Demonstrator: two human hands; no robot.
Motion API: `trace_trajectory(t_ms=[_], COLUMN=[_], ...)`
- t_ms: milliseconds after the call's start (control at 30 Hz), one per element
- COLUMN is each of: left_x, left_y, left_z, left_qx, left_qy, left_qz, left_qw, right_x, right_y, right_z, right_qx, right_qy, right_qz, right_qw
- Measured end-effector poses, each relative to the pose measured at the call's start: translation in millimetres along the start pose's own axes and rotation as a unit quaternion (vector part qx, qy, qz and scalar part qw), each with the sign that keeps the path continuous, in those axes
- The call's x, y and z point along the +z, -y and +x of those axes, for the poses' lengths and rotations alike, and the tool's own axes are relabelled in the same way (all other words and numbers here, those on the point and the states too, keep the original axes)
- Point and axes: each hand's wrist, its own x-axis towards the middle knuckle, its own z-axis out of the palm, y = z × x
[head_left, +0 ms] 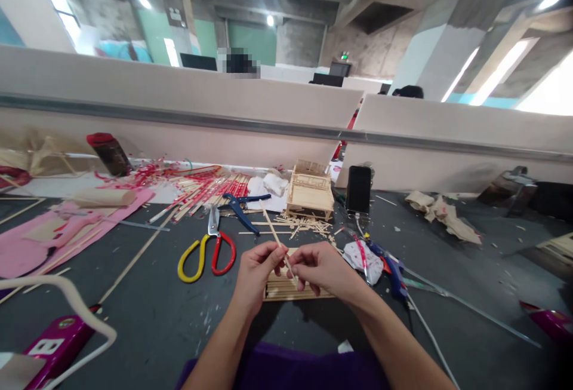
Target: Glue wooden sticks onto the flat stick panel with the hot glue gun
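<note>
A thin wooden stick (pixel 271 223) slants up between my two hands. My left hand (pixel 262 261) pinches it about midway, thumb against fingers. Close beside it, my right hand (pixel 320 264) has its fingertips closed on the stick's lower end. Under both hands lies a flat panel of wooden sticks (pixel 286 291), partly covered by them. Left of my left hand are scissors (pixel 210 246) with one yellow and one red handle, the blades pointing away. Blue-handled pliers (pixel 244 214) rest just beyond the scissors.
A small wooden stick model (pixel 310 190) stands at the back, with cut stick pieces (pixel 304 226) before it. A phone (pixel 359 189) leans upright nearby. Right of my hands lie a blue glue gun (pixel 394 270) and its cable. Red-wrapped sticks (pixel 215 190) spread at back left.
</note>
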Motion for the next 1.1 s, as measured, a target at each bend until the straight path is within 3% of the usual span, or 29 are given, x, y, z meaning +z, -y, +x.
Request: trace_trajectory(t_ms=[367,633,867,967,1100], left_x=[-6.2,-8.6,-12.4,-13.8,-13.5], left_y=[4,1,0,0,2], left_z=[4,5,7,9,10], left_qx=[0.030,0.032,0.018,0.028,0.030], left_qy=[-0.039,-0.038,-0.090,-0.105,-0.108], left_qz=[0.013,-0.022,-0.071,-0.072,-0.067], left_qw=[0.999,0.999,0.993,0.991,0.991], right_x=[12,14,6,5,10], right_y=[5,2,12,10,3], right_z=[7,21,21,21,26], right_qx=[-0.055,-0.012,-0.008,-0.024,-0.093], right_qy=[-0.071,-0.016,0.034,-0.001,-0.070], right_qz=[-0.162,0.029,0.089,0.040,-0.041], right_qw=[0.983,0.999,0.995,0.999,0.992])
